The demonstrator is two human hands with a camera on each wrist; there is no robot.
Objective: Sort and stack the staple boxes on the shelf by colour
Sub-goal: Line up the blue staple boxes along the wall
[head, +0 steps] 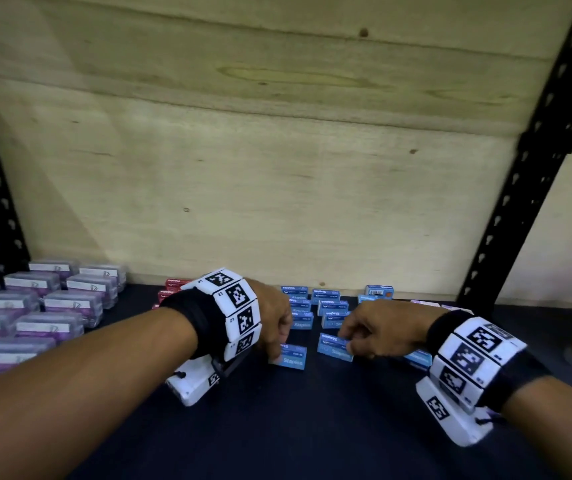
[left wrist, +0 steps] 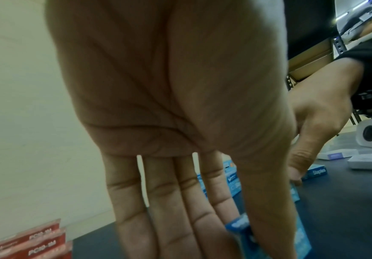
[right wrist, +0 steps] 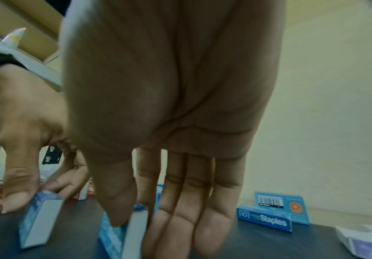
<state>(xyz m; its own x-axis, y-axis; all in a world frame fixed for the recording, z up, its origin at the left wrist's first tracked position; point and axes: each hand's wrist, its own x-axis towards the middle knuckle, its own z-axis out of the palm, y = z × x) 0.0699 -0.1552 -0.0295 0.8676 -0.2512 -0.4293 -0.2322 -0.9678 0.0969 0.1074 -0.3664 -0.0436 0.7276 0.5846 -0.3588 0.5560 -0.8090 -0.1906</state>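
Two blue staple boxes lie apart on the dark shelf [head: 312, 427]. My left hand [head: 277, 344] pinches the left blue box [head: 291, 357] [left wrist: 301, 240] between thumb and fingers. My right hand [head: 349, 345] pinches the right blue box [head: 333, 348] [right wrist: 112, 241] the same way, a short gap away. Both boxes touch or sit just above the shelf. Behind the hands stands a cluster of several more blue boxes [head: 329, 303] [right wrist: 265, 218]. Red staple boxes [head: 173, 289] [left wrist: 38, 243] are stacked at the back left, partly hidden by my left wrist.
Several clear boxes with purple contents [head: 42, 306] fill the shelf's left side. Another blue box [head: 416, 359] lies under my right wrist. Pale lilac boxes [head: 426, 303] sit at the back right. A plywood back wall [head: 277, 168] and black uprights [head: 533, 168] bound the shelf.
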